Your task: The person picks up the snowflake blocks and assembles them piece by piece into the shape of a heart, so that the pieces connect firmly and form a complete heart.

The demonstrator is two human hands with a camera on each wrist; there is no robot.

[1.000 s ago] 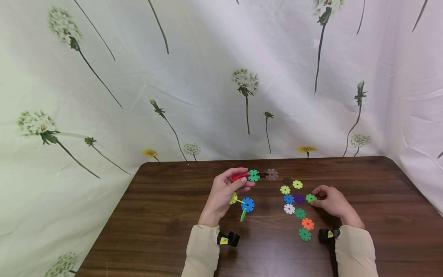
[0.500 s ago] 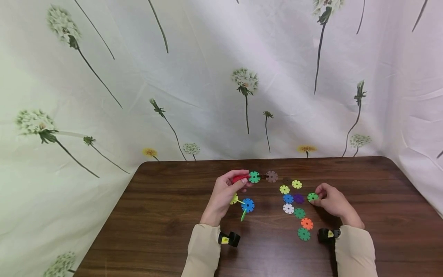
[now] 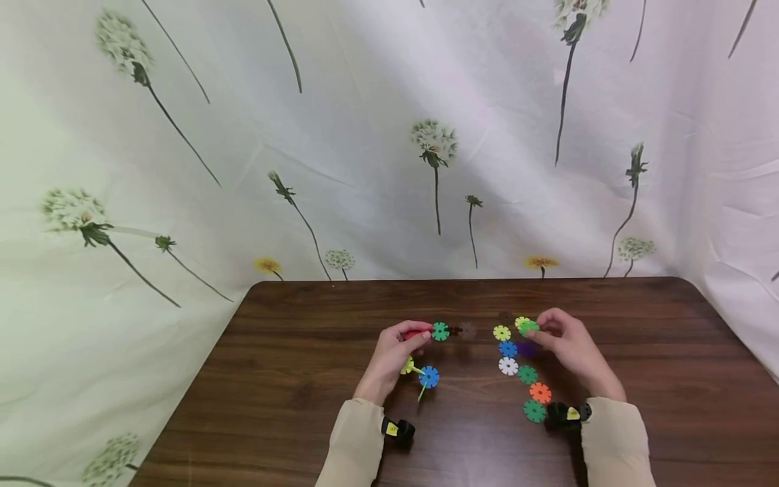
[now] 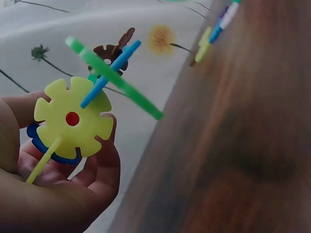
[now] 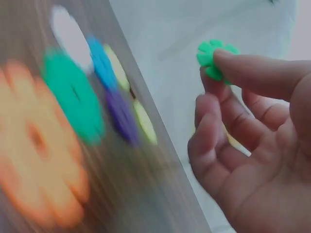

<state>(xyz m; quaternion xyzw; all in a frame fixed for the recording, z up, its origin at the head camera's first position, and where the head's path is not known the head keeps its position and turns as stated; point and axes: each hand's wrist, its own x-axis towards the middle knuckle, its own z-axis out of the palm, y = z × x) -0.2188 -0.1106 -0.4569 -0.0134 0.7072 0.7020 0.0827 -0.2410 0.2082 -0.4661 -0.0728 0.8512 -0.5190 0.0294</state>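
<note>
My left hand (image 3: 385, 358) grips a joined cluster of notched plastic discs, with fingers around a red disc (image 3: 412, 334). From the cluster a green disc (image 3: 439, 331) and brown discs reach to the right. Below hang a yellow disc (image 4: 51, 104), a blue disc (image 3: 429, 377) and a green disc (image 4: 138, 99) seen nearly edge-on. Between thumb and finger, my right hand (image 3: 577, 348) pinches a loose light green disc (image 5: 206, 58), raised off the table. In the head view that disc partly overlaps a yellow disc (image 3: 521, 322) lying behind it.
Several loose discs lie flat between the hands, among them a white disc (image 3: 508, 366), a purple disc (image 3: 526, 349) and an orange disc (image 3: 539, 392). The brown wooden table (image 3: 274, 379) ends at a flower-printed cloth (image 3: 365, 135).
My right hand has lifted the light green disc and carried it left, away from its spot at the right of the purple disc. The left hand has lowered slightly with its cluster.
</note>
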